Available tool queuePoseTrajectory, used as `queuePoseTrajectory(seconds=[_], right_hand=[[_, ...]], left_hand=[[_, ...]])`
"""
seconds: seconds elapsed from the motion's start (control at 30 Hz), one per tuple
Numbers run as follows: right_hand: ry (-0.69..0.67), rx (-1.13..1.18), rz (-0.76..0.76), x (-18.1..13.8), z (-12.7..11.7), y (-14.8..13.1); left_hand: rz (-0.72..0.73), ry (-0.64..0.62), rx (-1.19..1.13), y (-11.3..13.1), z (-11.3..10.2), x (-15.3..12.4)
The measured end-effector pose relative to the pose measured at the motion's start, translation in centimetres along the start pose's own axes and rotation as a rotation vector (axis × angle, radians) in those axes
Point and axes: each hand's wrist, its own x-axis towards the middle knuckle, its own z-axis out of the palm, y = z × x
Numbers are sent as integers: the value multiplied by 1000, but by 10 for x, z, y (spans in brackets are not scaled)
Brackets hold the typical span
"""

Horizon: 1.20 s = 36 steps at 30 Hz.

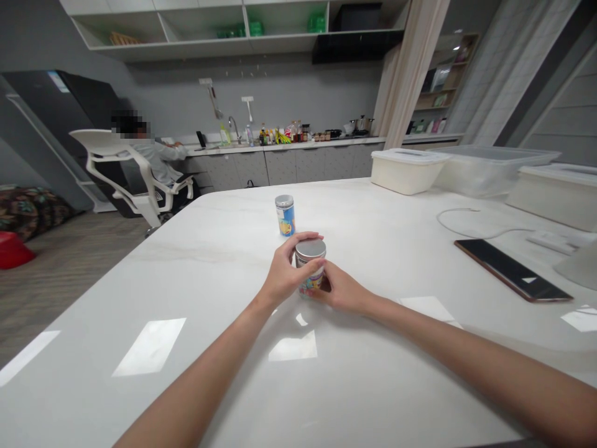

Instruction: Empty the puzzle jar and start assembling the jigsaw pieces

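A small jar (311,250) with a flat silver lid and a colourful printed label stands upright on the white table (224,249). Round its upper part, at the lid, curls my left hand (285,269), thumb in front and fingers behind. Lower down, my right hand (344,289) grips the jar's right side, covering part of the label. Just behind, a second jar (285,216) with a silver lid and a blue and yellow label stands upright, close to my left fingertips.
On the right lie a dark phone or tablet (510,269) and a white cable (466,233). White lidded bins (405,173) and a clear plastic box (494,168) stand at the back right. Beyond the table's left edge, a person (156,158) sits in a white chair (105,140) by a kitchen counter.
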Motion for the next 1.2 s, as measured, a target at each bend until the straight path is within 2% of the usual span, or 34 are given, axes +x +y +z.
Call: queuePoseTrajectory(seconds=[0.2,0.3,0.57,0.8,1.03,1.2], right_hand=[[11,44,15,3,2,-4],[75,2,8,4,2,-4],[237,-121,33,3,0,-1],[213,-122,51,2,-1,-2],[161,-89,87,1,-2,-4],[125,-85,100,0,-2,-5]], left_hand=[[-20,179,66,-4,12,0],[17,231,101,-7,12,1],[129,205,144,-13,6,0],[127,194,197,-14,5,2],[64,79,136,-3,6,-1],[72,131,110,-2,8,0]])
